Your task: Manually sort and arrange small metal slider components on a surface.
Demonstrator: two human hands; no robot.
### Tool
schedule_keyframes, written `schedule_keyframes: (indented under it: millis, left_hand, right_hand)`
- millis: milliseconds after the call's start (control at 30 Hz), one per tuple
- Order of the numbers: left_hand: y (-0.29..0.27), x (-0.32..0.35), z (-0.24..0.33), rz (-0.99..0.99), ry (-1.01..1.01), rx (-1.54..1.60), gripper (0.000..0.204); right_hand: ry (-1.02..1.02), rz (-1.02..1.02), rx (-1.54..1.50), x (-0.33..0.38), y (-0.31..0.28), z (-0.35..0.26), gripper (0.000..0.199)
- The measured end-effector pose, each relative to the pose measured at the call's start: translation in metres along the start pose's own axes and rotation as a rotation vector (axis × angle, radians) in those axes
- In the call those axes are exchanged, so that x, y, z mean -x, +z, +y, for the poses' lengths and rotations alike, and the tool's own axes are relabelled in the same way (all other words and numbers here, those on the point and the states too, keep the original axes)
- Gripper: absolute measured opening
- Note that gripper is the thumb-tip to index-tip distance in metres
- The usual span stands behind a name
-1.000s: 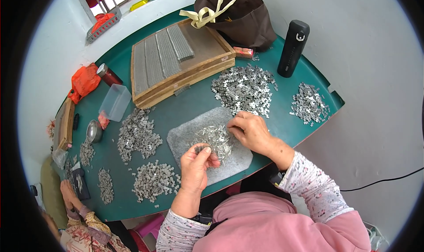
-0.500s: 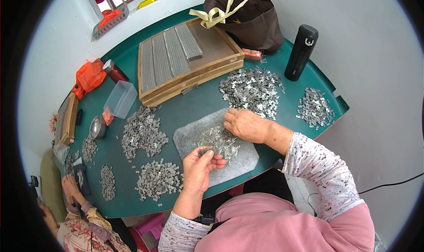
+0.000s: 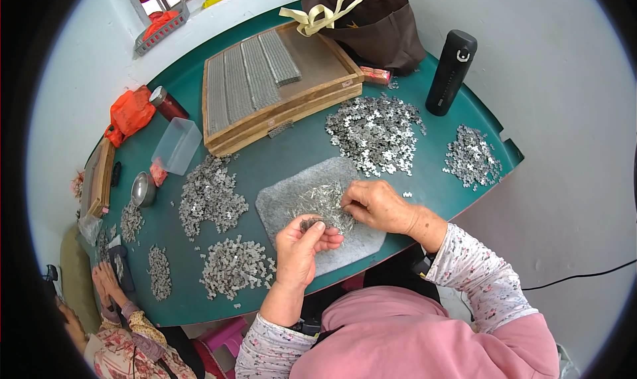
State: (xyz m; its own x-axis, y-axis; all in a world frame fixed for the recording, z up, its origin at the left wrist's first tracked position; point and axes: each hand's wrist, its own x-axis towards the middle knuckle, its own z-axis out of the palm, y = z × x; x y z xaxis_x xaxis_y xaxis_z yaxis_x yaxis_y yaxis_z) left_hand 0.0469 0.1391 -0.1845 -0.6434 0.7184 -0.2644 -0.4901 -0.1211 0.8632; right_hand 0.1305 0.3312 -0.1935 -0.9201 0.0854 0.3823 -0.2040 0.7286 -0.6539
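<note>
My left hand is closed around a short row of small dark grey metal pieces, thumb on top. It hovers over the near side of a grey felt mat. Thin shiny metal pins lie in a tangled heap on that mat. My right hand has its fingertips pinched together at the right edge of the pin heap, a little apart from my left fingers. Whatever is between those fingertips is too small to tell. Beyond the mat spreads a large pile of small silvery metal pieces.
More piles of metal pieces lie left, and another lies right. A wooden tray holds rows of grey strips. Around stand a black bottle, a dark bag and a clear box. Another person's hands work at left.
My right hand has moved down and right, from the mat's far edge beside the big pile to the pin heap. My left hand stays nearly in place, still holding the metal pieces.
</note>
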Motion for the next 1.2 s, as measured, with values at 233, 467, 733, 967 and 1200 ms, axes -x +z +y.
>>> schedule_keyframes:
  millis: [233, 467, 733, 967, 1200]
  left_hand:
    - [0.001, 0.001, -0.005, -0.030, -0.004, -0.053, 0.010]
    - [0.005, 0.003, -0.006, -0.060, 0.056, -0.112, 0.010]
    - [0.008, 0.005, -0.006, -0.082, 0.107, -0.164, 0.009]
    - [0.007, 0.006, -0.007, -0.090, 0.119, -0.164, 0.008]
    - [0.005, 0.007, -0.009, -0.096, 0.133, -0.175, 0.008]
  right_hand:
    - [0.074, 0.044, -0.250, 0.006, 0.002, -0.006, 0.009]
    - [0.114, -0.034, -0.416, 0.003, -0.007, -0.019, 0.013]
    - [0.238, -0.112, -0.620, 0.000, -0.005, -0.031, 0.011]
    - [0.195, -0.101, -0.559, -0.002, -0.004, -0.034, 0.010]
    - [0.172, -0.100, -0.526, -0.002, -0.004, -0.036, 0.012]
